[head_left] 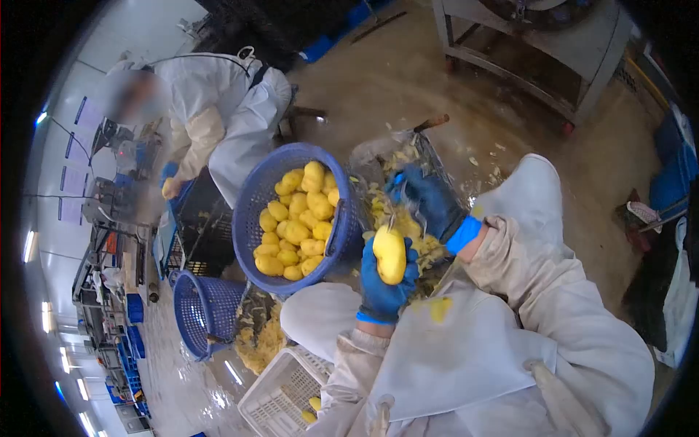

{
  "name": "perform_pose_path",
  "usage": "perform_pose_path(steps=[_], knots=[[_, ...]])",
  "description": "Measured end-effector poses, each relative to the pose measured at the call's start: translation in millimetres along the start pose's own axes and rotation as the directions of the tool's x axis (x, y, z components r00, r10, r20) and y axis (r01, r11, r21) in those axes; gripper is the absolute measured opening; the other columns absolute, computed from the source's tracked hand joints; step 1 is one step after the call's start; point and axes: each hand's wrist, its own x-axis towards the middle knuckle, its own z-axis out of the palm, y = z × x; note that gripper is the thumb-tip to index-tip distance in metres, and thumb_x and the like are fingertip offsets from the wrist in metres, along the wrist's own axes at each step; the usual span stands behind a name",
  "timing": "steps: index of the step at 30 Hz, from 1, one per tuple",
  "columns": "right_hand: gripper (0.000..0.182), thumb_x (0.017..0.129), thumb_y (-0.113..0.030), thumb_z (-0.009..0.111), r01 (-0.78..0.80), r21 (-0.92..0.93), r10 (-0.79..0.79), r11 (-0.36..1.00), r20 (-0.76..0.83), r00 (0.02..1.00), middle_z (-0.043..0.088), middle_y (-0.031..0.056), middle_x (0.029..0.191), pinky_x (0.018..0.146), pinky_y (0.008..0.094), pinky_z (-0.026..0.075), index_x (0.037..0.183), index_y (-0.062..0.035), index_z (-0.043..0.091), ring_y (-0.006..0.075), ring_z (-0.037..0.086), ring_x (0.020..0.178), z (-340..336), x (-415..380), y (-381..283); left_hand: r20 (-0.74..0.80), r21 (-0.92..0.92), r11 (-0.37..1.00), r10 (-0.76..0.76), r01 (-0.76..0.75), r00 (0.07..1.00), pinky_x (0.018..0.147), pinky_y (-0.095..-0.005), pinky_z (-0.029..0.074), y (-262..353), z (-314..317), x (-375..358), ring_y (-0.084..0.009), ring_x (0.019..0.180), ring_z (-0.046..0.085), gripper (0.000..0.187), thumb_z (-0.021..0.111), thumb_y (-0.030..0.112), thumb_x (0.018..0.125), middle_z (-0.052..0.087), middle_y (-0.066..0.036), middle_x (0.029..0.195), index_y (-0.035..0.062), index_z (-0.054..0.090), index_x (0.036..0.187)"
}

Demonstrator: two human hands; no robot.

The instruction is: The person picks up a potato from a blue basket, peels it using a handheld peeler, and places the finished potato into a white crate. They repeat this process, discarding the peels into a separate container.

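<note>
In my left hand, which wears a blue glove, a peeled yellow potato is gripped with its long side facing up. My right hand, also in a blue glove, is closed just beyond the potato. A thin metal peeling tool shows between that hand and the potato's far end; its handle is hidden in the fingers. Underneath both hands, yellow peelings lie heaped in a container. A blue basket of several peeled potatoes stands left of my hands.
Another blue basket stands lower left, near a white crate holding a few yellow pieces. A co-worker in white sits beyond, one gloved hand near a potato. Peel scraps lie on the wet floor. A metal stand is at the back.
</note>
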Motion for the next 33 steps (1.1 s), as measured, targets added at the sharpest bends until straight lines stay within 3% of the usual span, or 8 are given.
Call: perform_pose_path(steps=[4, 15, 17, 18, 23, 25, 29, 33], knots=[[0.028, 0.094, -0.027, 0.045, 0.037, -0.448, -0.069, 0.893, -0.054, 0.996, 0.060, 0.0033, 0.085, 0.075, 0.0258, 0.043, 0.092, -0.0026, 0.059, 0.0118, 0.055, 0.079, -10, 4, -16, -0.052, 0.014, 0.999, 0.052, -0.052, 0.997, 0.058, -0.0303, 0.052, -6, -3, 3, -0.0210, 0.081, 0.059, 0.040, 0.046, 0.043, 0.089, 0.061, -0.008, 0.094, 0.0101, 0.053, 0.110], [0.029, 0.093, -0.030, 0.046, 0.063, -0.231, -0.103, 0.971, -0.165, 0.981, 0.061, 0.0033, 0.084, 0.076, 0.0273, 0.043, 0.095, -0.0041, 0.059, 0.0118, 0.054, 0.079, -44, 8, -1, 0.000, 0.051, 0.999, 0.010, -0.010, 1.000, 0.071, -0.0319, 0.051, -4, 15, 5, -0.0201, 0.082, 0.060, 0.041, 0.051, 0.046, 0.087, 0.063, -0.007, 0.091, 0.0121, 0.057, 0.109], [0.031, 0.093, -0.033, 0.047, 0.547, -0.771, -0.393, 0.326, 0.416, 0.820, 0.059, 0.0024, 0.080, 0.074, 0.0271, 0.043, 0.090, -0.0052, 0.059, 0.0113, 0.053, 0.077, 0, -23, -3, -0.139, 0.197, 0.951, 0.267, -0.237, 0.954, 0.057, -0.0280, 0.048, -16, 27, 9, -0.0184, 0.070, 0.057, 0.044, 0.049, 0.051, 0.087, 0.060, -0.006, 0.087, 0.0102, 0.055, 0.102], [0.030, 0.094, -0.032, 0.046, -0.040, -0.359, 0.016, 0.932, -0.069, 0.997, 0.059, 0.0029, 0.079, 0.072, 0.0283, 0.044, 0.088, -0.0053, 0.058, 0.0120, 0.054, 0.077, 3, -15, 6, -0.138, 0.045, 0.998, 0.053, -0.047, 0.989, 0.059, -0.0288, 0.049, -7, 11, 14, -0.0201, 0.073, 0.058, 0.044, 0.048, 0.050, 0.087, 0.060, -0.007, 0.088, 0.0100, 0.054, 0.104], [0.031, 0.093, -0.031, 0.047, 0.072, -0.227, -0.113, 0.971, -0.175, 0.978, 0.060, 0.0050, 0.084, 0.075, 0.0292, 0.044, 0.090, -0.0032, 0.060, 0.0148, 0.056, 0.081, -25, -2, -13, -0.081, 0.013, 0.999, 0.042, -0.041, 0.996, 0.067, -0.0326, 0.052, -2, 2, 7, -0.0240, 0.083, 0.059, 0.044, 0.048, 0.048, 0.088, 0.061, -0.007, 0.096, 0.0115, 0.053, 0.111], [0.029, 0.093, -0.029, 0.047, 0.325, -0.605, -0.274, 0.727, 0.179, 0.945, 0.060, 0.0045, 0.084, 0.075, 0.0273, 0.045, 0.090, -0.0029, 0.059, 0.0141, 0.056, 0.081, 14, -29, -9, 0.007, -0.036, 0.995, 0.089, -0.089, 0.996, 0.078, -0.0377, 0.051, -2, -2, 13, -0.0259, 0.097, 0.058, 0.046, 0.045, 0.046, 0.089, 0.058, -0.011, 0.111, 0.0114, 0.051, 0.118], [0.027, 0.092, -0.025, 0.048, -0.084, -0.335, 0.114, 0.938, 0.070, 0.991, 0.061, 0.0040, 0.080, 0.072, 0.0278, 0.046, 0.091, -0.0009, 0.060, 0.0126, 0.057, 0.076, 36, -39, -16, 0.096, -0.042, 0.999, 0.009, -0.005, 0.995, 0.082, -0.0415, 0.049, 2, 6, 10, -0.0262, 0.104, 0.054, 0.042, 0.042, 0.042, 0.090, 0.056, -0.008, 0.116, 0.0133, 0.051, 0.119], [0.030, 0.092, -0.028, 0.048, 0.051, -0.412, -0.040, 0.910, 0.036, 0.999, 0.061, 0.0040, 0.076, 0.068, 0.0280, 0.045, 0.088, -0.0010, 0.061, 0.0122, 0.057, 0.071, 21, -20, -10, 0.015, -0.102, 0.989, -0.104, 0.105, 0.994, 0.076, -0.0400, 0.049, 0, 0, 11, -0.0286, 0.096, 0.055, 0.046, 0.046, 0.044, 0.087, 0.056, -0.011, 0.113, 0.0108, 0.051, 0.119]])
